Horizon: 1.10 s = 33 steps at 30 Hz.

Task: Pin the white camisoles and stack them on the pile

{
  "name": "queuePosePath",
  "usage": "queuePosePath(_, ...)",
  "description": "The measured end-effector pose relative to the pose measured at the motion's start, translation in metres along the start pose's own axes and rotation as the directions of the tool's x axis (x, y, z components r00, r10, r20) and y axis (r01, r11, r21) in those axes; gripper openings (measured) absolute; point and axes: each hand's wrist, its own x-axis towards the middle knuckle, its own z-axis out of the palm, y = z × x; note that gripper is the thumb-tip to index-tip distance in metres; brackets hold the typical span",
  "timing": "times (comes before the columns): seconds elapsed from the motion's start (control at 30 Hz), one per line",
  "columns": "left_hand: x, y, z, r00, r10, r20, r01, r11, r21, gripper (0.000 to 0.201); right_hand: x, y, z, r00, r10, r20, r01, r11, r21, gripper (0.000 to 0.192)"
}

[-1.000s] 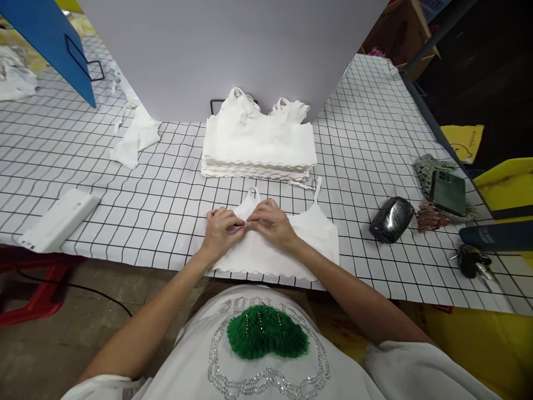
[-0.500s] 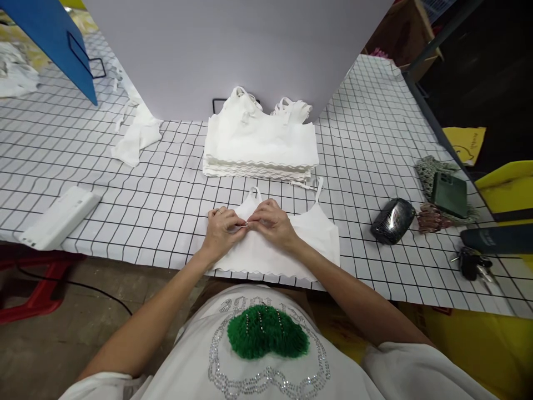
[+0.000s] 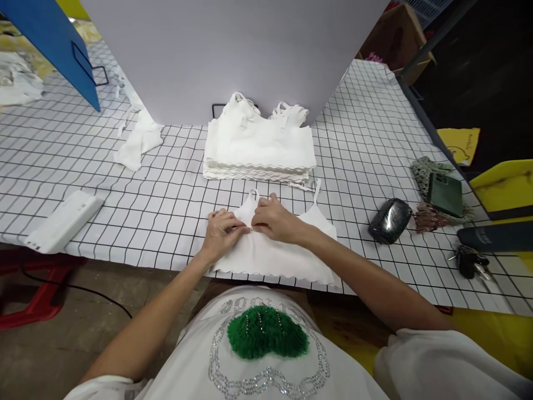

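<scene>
Grid-patterned tabletop (image 3: 166, 183), near edge: white camisole top (image 3: 275, 253) laid flat, straps pointing away. Left hand (image 3: 220, 233) and right hand (image 3: 272, 222) side by side on its upper left part, fingers curled, pinching the fabric. Behind it, stack of white tops (image 3: 258, 147); black pouch (image 3: 390, 220) off right.

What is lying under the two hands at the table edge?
A flat white top lies under the left hand and right hand, on the checked table. The spot their fingertips pinch is covered.

hands: left (image 3: 222, 232), right (image 3: 275, 219) pinching white top (image 3: 275, 256); stack (image 3: 259, 149) beyond
</scene>
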Motion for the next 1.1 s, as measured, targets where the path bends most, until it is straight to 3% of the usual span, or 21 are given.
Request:
queuePosePath(0.07, 0.001, -0.002, -0.002, 0.998, -0.016, 0.053, 0.016, 1.000, -0.002, 0.012, 0.008, 0.009, -0.020, 0.995, 0.075, 0.063, -0.079, 0.995, 0.065, 0.016)
queuePosePath(0.13, 0.003, -0.004, -0.004, 0.995, -0.020, 0.094, 0.019, 1.000, 0.003, 0.011, 0.018, 0.019, -0.041, 0.988, 0.136, 0.068, -0.142, 0.985, 0.096, 0.027)
queuePosePath(0.27, 0.009, -0.004, -0.006, 0.992, -0.037, 0.122, 0.033, 0.999, 0.033, 0.010, 0.044, 0.033, -0.074, 0.991, 0.110, -0.070, -0.109, 0.994, 0.014, 0.051)
queuePosePath(0.37, 0.011, -0.003, -0.003, 0.994, -0.045, 0.098, 0.039, 0.997, 0.061, 0.010, 0.063, 0.041, -0.078, 0.986, 0.063, -0.153, -0.073, 0.996, -0.060, 0.055)
queuePosePath(0.47, 0.010, -0.004, 0.002, 0.998, -0.038, 0.045, 0.034, 0.995, 0.089, 0.011, 0.072, 0.047, -0.069, 0.984, 0.097, -0.152, -0.110, 0.991, -0.078, 0.047)
queuePosePath(0.57, 0.006, -0.007, 0.003, 1.000, -0.006, -0.024, 0.009, 0.995, 0.103, 0.013, 0.064, 0.051, -0.067, 0.978, 0.160, -0.131, -0.156, 0.987, 0.044, 0.027)
queuePosePath(0.63, 0.003, -0.007, -0.001, 0.994, 0.042, -0.103, -0.030, 0.992, 0.122, 0.020, 0.046, 0.057, -0.075, 0.959, 0.181, -0.218, -0.153, 0.978, 0.142, 0.031)
queuePosePath(0.7, 0.001, -0.004, -0.008, 0.980, 0.088, -0.178, -0.065, 0.990, 0.128, 0.026, 0.018, 0.067, -0.090, 0.884, 0.239, -0.402, -0.178, 0.967, 0.182, 0.034)
queuePosePath(0.77, 0.003, 0.004, -0.017, 0.973, 0.107, -0.203, -0.093, 0.993, 0.075, 0.026, -0.014, 0.078, -0.104, 0.751, 0.344, -0.563, -0.299, 0.938, 0.174, 0.023)
queuePosePath(0.83, 0.011, 0.015, -0.023, 0.982, 0.099, -0.163, -0.107, 0.993, -0.040, 0.023, -0.045, 0.089, -0.111, 0.650, 0.457, -0.607, -0.473, 0.869, 0.148, 0.019)
queuePosePath(0.97, 0.042, 0.044, -0.012, 0.994, 0.109, 0.008, -0.104, 0.968, -0.229, 0.022, -0.074, 0.099, -0.097, 0.604, 0.600, -0.525, -0.669, 0.739, 0.075, 0.036)
queuePosePath(1.1, 0.079, 0.067, 0.017, 0.975, 0.148, 0.165, -0.090, 0.945, -0.315, 0.023, -0.064, 0.098, -0.074, 0.523, 0.702, -0.484, -0.796, 0.605, 0.018, 0.043)
